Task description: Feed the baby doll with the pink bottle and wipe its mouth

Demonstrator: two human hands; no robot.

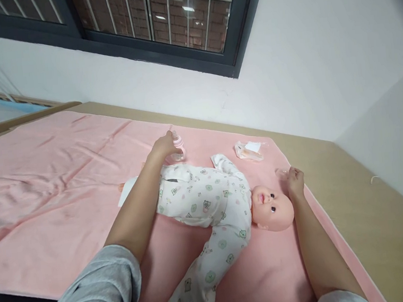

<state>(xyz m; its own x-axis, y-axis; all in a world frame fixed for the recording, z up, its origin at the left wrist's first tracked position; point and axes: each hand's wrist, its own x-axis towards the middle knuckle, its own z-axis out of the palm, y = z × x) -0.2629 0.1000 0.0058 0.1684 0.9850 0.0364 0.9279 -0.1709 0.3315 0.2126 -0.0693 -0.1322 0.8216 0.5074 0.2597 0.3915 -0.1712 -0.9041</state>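
While the left hand (164,146) clamps one clear bottle (179,149) with a pink collar, its contents too small to tell, the right hand (296,182) curls beside one small clear piece (281,173); whether it grips that, I cannot tell. One crinkled clear packet (247,151) with a white patch lies on the far side, between them. One bald doll (206,195), in a white printed suit (228,188), lies face up on the pink blanket (70,235).

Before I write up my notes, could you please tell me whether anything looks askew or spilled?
The blanket is rumpled at the picture's left, its folds unlike the flatter part near the doll; no spill shows.
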